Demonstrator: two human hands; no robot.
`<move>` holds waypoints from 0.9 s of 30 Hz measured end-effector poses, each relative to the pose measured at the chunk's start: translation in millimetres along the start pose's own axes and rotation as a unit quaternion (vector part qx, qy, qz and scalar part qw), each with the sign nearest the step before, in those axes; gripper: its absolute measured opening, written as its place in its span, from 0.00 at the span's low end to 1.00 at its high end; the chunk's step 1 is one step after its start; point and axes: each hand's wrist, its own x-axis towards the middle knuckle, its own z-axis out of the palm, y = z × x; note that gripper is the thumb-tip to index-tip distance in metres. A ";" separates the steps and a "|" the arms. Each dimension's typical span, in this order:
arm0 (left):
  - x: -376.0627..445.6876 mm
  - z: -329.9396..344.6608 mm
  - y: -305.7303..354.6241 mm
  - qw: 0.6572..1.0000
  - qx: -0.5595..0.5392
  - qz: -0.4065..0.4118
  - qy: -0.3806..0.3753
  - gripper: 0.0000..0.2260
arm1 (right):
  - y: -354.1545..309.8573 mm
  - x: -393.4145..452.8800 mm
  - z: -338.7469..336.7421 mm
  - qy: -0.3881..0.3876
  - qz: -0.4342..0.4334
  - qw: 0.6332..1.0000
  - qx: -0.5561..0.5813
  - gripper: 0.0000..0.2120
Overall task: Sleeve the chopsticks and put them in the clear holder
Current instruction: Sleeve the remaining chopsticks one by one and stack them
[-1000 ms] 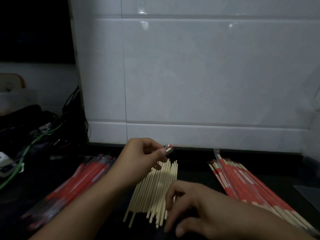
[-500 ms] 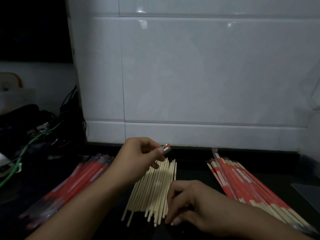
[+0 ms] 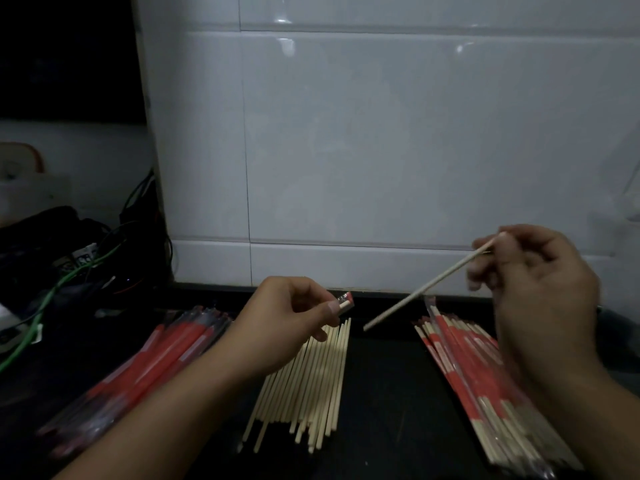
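Chopstick pinched in right hand; left hand pinches sleeve.

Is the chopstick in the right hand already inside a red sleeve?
No, the chopstick pinched by the right hand is bare wood, apart from the sleeve held in the left hand.

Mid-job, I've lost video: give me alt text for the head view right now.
The right hand holds one bare chopstick in the air, angled down toward the left hand, which pinches a red sleeve. On the dark counter lie loose chopsticks between two red-sleeved piles.
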 end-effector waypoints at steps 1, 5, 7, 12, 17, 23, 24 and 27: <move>-0.9 0.8 1.0 1.000 0.003 0.005 -0.009 0.03 | 0.7 8.4 -5.9 0.042 0.048 0.997 0.038 0.05; -2.8 1.4 3.0 0.999 0.014 0.012 -0.026 0.04 | 12.0 25.8 -17.3 0.119 0.191 0.963 0.150 0.07; -3.1 1.3 3.3 0.999 0.017 0.014 -0.030 0.03 | 17.1 26.5 -18.0 0.120 0.222 0.954 0.161 0.06; -3.8 0.8 4.2 0.999 0.023 0.014 -0.030 0.03 | 16.4 25.1 -16.4 0.119 0.231 0.950 0.175 0.06; -4.7 1.1 5.2 0.999 0.029 0.013 -0.029 0.03 | 15.6 24.6 -14.7 0.118 0.233 0.950 0.171 0.07; -4.0 0.2 4.4 0.999 0.035 0.010 -0.025 0.03 | 15.0 25.4 -15.6 0.128 0.233 0.948 0.176 0.06; -3.8 0.3 4.2 0.999 0.034 0.008 -0.025 0.03 | 15.3 25.7 -15.7 0.128 0.233 0.948 0.177 0.06; -3.8 1.7 4.2 0.999 0.033 0.007 -0.032 0.03 | 18.0 24.0 -15.8 0.116 0.238 0.947 0.180 0.06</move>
